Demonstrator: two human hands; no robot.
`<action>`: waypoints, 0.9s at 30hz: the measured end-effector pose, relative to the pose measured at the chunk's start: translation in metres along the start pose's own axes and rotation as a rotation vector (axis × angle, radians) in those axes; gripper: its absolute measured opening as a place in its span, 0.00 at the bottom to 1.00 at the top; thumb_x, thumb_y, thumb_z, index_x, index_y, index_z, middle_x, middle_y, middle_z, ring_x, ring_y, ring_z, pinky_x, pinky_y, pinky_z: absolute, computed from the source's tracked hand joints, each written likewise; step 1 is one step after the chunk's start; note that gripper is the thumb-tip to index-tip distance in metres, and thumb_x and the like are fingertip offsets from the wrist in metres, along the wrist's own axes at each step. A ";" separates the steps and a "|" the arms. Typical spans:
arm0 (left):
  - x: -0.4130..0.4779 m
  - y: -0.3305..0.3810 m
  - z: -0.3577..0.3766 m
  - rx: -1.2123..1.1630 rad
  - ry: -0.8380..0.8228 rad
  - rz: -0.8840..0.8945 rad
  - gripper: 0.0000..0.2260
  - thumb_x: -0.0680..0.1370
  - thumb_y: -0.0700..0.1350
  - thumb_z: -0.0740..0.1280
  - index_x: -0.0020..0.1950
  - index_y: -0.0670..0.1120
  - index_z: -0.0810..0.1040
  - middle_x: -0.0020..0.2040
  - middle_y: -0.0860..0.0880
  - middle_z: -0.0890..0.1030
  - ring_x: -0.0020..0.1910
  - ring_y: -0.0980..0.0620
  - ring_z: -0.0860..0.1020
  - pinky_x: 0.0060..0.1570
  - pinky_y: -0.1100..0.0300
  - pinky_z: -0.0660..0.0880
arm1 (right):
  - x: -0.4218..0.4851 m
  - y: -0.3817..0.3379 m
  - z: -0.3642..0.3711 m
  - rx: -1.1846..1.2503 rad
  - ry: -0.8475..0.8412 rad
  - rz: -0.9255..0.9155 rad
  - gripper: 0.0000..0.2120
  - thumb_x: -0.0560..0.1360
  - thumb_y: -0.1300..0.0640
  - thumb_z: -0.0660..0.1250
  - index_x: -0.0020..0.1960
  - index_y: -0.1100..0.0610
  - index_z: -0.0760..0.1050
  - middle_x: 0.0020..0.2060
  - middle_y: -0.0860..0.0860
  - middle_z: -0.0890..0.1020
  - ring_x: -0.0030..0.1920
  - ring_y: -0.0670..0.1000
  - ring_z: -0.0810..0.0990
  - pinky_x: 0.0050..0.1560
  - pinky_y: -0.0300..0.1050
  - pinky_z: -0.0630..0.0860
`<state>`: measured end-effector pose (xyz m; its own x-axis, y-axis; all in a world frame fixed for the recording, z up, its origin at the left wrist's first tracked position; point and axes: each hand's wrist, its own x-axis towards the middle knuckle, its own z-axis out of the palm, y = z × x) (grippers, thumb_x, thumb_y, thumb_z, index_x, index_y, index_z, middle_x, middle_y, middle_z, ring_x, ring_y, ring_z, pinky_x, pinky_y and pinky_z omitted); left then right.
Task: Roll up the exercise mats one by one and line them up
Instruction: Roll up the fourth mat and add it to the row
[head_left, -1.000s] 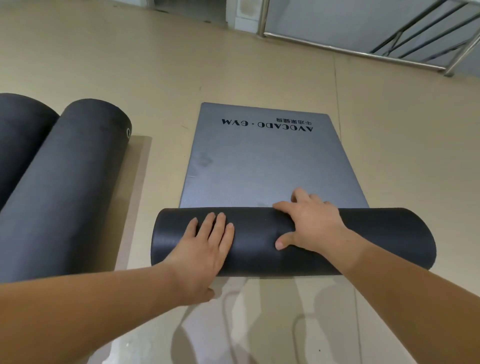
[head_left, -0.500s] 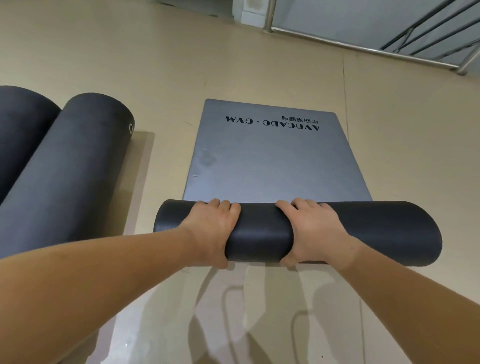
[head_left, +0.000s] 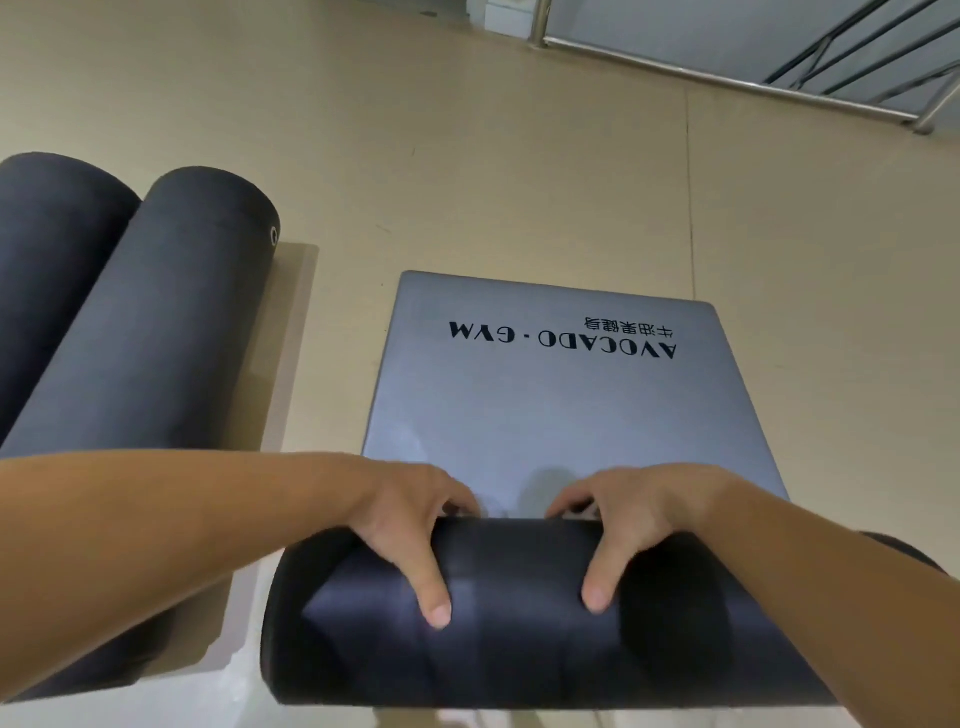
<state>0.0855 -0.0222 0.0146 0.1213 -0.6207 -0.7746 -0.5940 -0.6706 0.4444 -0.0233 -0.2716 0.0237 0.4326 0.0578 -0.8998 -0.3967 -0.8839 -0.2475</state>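
Far left, two rolled mats (head_left: 156, 338) lie side by side on the floor (head_left: 519, 156), done. Left hand (head_left: 410, 525) and right hand (head_left: 639, 525) both grip the third mat's roll (head_left: 519, 634), fingers hooked over it. Its flat grey tail (head_left: 545, 410) lies ahead: a short stretch to roll, then line it up.

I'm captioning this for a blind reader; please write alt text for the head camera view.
The left hand and right hand grip the rolled part of a dark exercise mat on a beige floor; its flat grey end ahead reads AVOCADO GYM upside down. Two finished rolls lie side by side at the left, a metal railing at far right.
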 end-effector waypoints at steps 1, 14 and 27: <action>-0.003 -0.002 -0.008 0.052 0.068 -0.031 0.49 0.61 0.70 0.82 0.78 0.63 0.67 0.75 0.60 0.72 0.72 0.49 0.74 0.73 0.46 0.71 | -0.001 0.001 -0.008 0.003 0.091 0.013 0.46 0.56 0.39 0.87 0.70 0.35 0.72 0.70 0.40 0.72 0.70 0.51 0.74 0.73 0.56 0.70; -0.015 0.021 0.071 0.705 0.435 -0.077 0.57 0.76 0.68 0.68 0.82 0.41 0.32 0.82 0.35 0.45 0.80 0.31 0.50 0.79 0.35 0.52 | 0.009 -0.028 -0.015 -0.540 0.699 0.141 0.17 0.83 0.38 0.60 0.55 0.51 0.74 0.53 0.51 0.80 0.54 0.55 0.79 0.48 0.48 0.70; 0.003 0.021 -0.002 0.558 0.440 -0.073 0.48 0.59 0.66 0.78 0.72 0.50 0.62 0.58 0.49 0.73 0.53 0.47 0.74 0.55 0.48 0.78 | -0.031 0.007 0.034 -0.468 0.721 0.037 0.57 0.61 0.21 0.68 0.82 0.40 0.50 0.70 0.48 0.62 0.71 0.52 0.63 0.72 0.51 0.66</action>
<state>0.0753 -0.0393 0.0226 0.4162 -0.7673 -0.4879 -0.8762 -0.4818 0.0101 -0.0666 -0.2637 0.0377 0.8974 -0.1439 -0.4171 -0.1148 -0.9889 0.0940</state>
